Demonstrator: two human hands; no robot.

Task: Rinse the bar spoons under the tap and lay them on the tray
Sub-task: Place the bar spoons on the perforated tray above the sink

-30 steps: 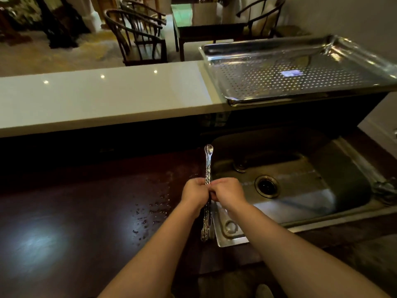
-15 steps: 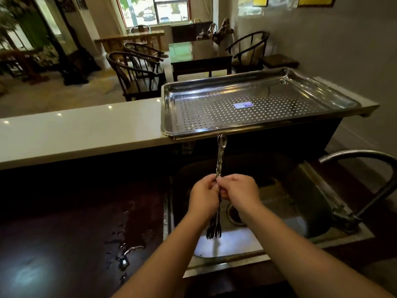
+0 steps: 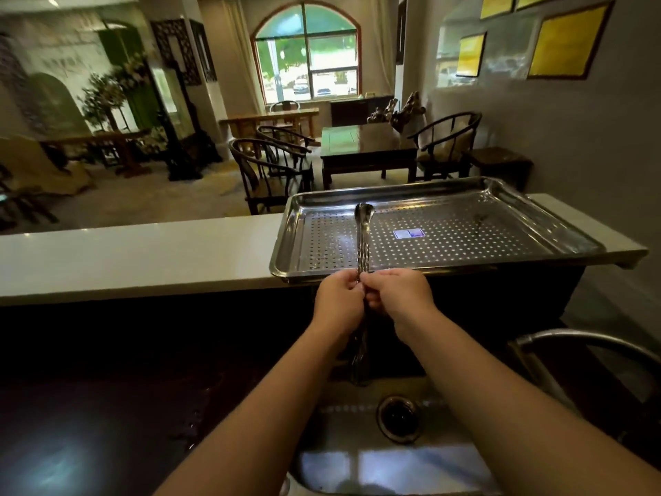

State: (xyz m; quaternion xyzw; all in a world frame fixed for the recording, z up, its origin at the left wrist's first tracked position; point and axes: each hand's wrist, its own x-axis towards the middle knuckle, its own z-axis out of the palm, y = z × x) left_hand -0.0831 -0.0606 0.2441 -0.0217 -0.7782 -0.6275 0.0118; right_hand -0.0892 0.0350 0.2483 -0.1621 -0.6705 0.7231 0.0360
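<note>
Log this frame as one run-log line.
both hands: left hand and right hand grip bar spoons upright | above sink | tray empty | tap dry

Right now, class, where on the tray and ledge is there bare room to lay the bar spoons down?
The perforated tray lies bare apart from a small label mid-floor. The white ledge left of it is bare too. The crowded spot is the tray's near rim, where both hands hold the bar spoons.
</note>
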